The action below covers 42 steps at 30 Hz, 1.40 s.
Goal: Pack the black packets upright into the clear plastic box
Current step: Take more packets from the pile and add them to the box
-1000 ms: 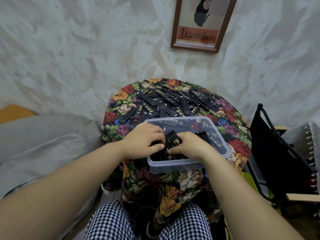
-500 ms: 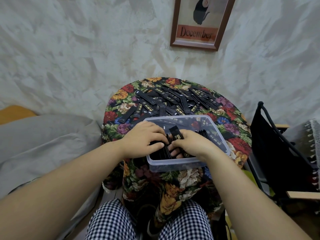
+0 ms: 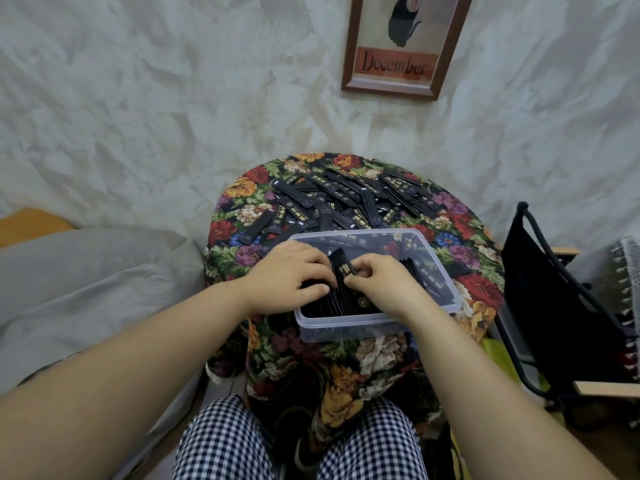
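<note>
One view only, from the head camera. Both hands work inside the clear plastic box (image 3: pixel 375 323), which sits at the near edge of the floral-covered worktop (image 3: pixel 460 289). The right hand (image 3: pixel 381 282) has its fingers curled closed on a black packet (image 3: pixel 343 268), pinching its lower part. The left hand (image 3: pixel 287 275) lies partly closed, fingers pressed against a row of packets (image 3: pixel 332 303) already standing in the near left part of the box; whether it actually grips any cannot be told.

The held packet is a narrow strip. Its long axis runs close to vertical, tilted a little, with its top end poking above the rim and leaning away toward the wall. The packed row stands on end the same way, edges up. A few more packets (image 3: pixel 426 275) lean against the right wall.

Risks, as a judgement: the standing row looks loosely held, so if the left hand lifts off, the strips may fan out and topple flat into the bare far half. The new packet could also snag on its neighbours' tops and buckle. A loose pile of packets (image 3: pixel 346 202) waits beyond the box.
</note>
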{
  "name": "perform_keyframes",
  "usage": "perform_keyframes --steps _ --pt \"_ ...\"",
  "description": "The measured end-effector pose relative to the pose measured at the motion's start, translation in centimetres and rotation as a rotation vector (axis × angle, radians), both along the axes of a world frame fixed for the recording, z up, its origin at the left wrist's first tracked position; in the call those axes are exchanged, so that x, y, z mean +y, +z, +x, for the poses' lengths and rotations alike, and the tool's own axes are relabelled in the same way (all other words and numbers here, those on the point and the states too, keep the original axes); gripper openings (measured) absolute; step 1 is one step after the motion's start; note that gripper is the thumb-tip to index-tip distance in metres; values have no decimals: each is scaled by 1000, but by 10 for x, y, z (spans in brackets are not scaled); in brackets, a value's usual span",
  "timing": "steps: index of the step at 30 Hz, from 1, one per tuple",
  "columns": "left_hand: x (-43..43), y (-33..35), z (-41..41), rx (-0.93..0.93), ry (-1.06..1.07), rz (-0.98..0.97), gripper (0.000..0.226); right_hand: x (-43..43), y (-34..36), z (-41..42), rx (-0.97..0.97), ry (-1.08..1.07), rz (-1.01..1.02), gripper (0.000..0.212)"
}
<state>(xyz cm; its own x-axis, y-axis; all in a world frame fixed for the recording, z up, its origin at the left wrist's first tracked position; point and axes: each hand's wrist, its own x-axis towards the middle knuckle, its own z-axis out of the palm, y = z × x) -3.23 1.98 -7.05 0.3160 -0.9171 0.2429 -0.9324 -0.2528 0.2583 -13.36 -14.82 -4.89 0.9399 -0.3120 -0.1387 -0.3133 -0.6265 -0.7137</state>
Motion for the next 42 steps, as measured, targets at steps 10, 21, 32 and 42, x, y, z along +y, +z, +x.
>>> perform_keyframes --steps 10,21,32,42 --pt "1 -1 -1 15 4 -23 47 7 4 1 121 90 -104 20" --pt "1 -2 0 25 2 -30 48 8 4 2 103 85 -52 7" --pt "1 -1 -2 22 4 -45 49 8 4 -1 126 176 -60 23" --pt "2 -2 1 170 19 -125 48 4 4 -3 157 94 253 27"
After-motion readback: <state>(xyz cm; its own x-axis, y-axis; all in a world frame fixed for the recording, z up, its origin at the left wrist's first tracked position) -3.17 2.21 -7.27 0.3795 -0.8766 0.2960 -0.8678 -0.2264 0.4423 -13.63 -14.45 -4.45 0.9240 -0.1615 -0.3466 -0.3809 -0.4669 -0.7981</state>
